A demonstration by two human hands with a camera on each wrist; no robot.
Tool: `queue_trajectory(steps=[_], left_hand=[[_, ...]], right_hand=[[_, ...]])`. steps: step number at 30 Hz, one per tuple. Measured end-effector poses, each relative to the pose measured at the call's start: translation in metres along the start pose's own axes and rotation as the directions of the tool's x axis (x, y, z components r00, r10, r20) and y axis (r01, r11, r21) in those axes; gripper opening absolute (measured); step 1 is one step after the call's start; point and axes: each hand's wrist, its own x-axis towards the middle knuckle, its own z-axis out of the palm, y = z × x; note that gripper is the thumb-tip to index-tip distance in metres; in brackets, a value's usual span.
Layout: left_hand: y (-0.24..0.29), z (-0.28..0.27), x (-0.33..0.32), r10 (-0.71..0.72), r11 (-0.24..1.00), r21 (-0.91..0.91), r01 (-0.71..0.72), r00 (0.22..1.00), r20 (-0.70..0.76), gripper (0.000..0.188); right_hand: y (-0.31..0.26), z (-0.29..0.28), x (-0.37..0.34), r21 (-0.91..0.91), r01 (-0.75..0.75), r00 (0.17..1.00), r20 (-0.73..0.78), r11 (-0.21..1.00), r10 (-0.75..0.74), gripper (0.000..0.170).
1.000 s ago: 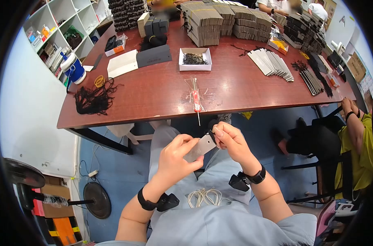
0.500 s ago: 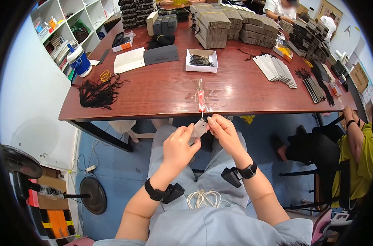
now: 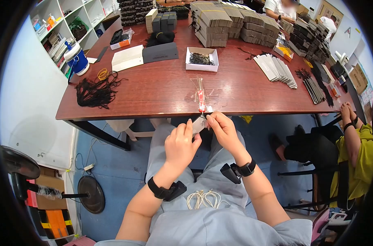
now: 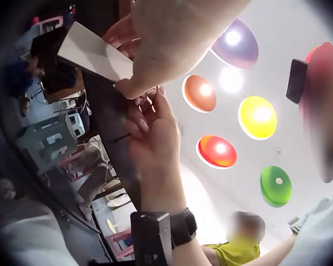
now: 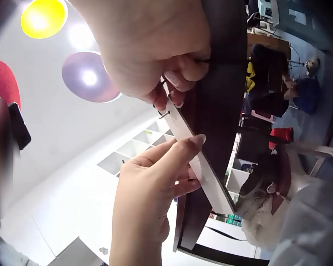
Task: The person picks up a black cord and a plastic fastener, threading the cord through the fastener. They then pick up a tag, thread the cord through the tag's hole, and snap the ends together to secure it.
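Note:
Between both hands, just beyond the table's front edge, is a pale grey card strip with a small hole near its far end. My left hand holds it by its sides, thumb and fingers on opposite faces, as the right wrist view shows. A thin metal tip pokes out at the hole in the strip. It lines up with the red-handled tool taped to the tabletop, its shaft pointing toward me. My right hand pinches a black cord at the strip's holed end.
On the table stand a white box of black cords, a black tassel bundle, fanned pale strips and tall card stacks. A white cable lies on my lap. Another person sits at right.
Both hands have moved forward with the strip, bringing its holed end up to the taped tool's shaft. The strip has turned to point more away from me.

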Motion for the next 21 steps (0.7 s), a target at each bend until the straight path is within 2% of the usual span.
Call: queue_trajectory(steps=[1, 3, 7, 9, 11, 13, 14, 15, 18, 20, 21], left_hand=[[-0.001, 0.004, 0.002, -0.011, 1.000, 0.012, 0.011, 1.000, -0.022, 0.039], [-0.002, 0.010, 0.005, -0.005, 1.000, 0.025, 0.006, 0.999, -0.037, 0.038], [-0.003, 0.016, 0.008, -0.037, 0.999, 0.006, 0.038, 0.999, -0.037, 0.036], [-0.003, 0.019, 0.008, -0.045, 0.999, 0.001, 0.045, 0.998, -0.034, 0.035], [-0.005, 0.020, 0.007, -0.009, 1.000, 0.011, 0.010, 0.998, -0.055, 0.037], [-0.005, 0.020, 0.008, -0.008, 1.000, 0.007, 0.008, 0.998, -0.059, 0.037], [-0.005, 0.020, 0.008, -0.009, 1.000, 0.006, 0.010, 0.998, -0.065, 0.037], [-0.005, 0.019, 0.009, -0.009, 1.000, 0.007, 0.009, 0.998, -0.065, 0.037], [-0.008, 0.017, 0.010, -0.048, 0.996, -0.071, 0.045, 0.998, -0.041, 0.030], [-0.018, 0.021, 0.007, -0.114, 0.861, -0.473, 0.187, 0.977, 0.178, 0.021], [-0.021, 0.022, 0.006, -0.112, 0.861, -0.475, 0.185, 0.978, 0.178, 0.021]], right_hand=[[0.000, -0.001, 0.002, -0.002, 0.001, 1.000, -0.001, 1.000, -0.001, 0.019], [-0.001, -0.002, 0.003, -0.124, 0.093, 0.994, -0.039, 0.988, -0.099, 0.016], [-0.015, -0.010, -0.011, -0.122, 0.065, 0.998, 0.005, 0.990, -0.065, 0.014], [-0.015, -0.009, -0.017, -0.065, 0.085, 0.993, 0.093, 0.994, -0.079, 0.014], [-0.010, -0.004, -0.018, -0.045, 0.069, 0.995, 0.077, 0.997, -0.065, 0.014], [0.000, -0.002, -0.017, -0.129, -0.009, 0.999, 0.043, 0.992, 0.015, 0.016], [0.007, -0.003, -0.016, -0.130, -0.010, 0.999, 0.042, 0.992, 0.015, 0.016], [0.014, -0.004, -0.016, -0.078, -0.073, 0.997, 0.003, 0.994, 0.073, 0.017], [0.025, -0.005, -0.016, 0.037, -0.187, 0.982, -0.012, 0.982, 0.187, 0.021], [0.026, -0.006, -0.017, 0.095, -0.243, 0.970, 0.006, 0.965, 0.244, 0.024], [0.027, -0.007, -0.018, 0.119, -0.225, 0.974, 0.006, 0.967, 0.226, 0.023]])
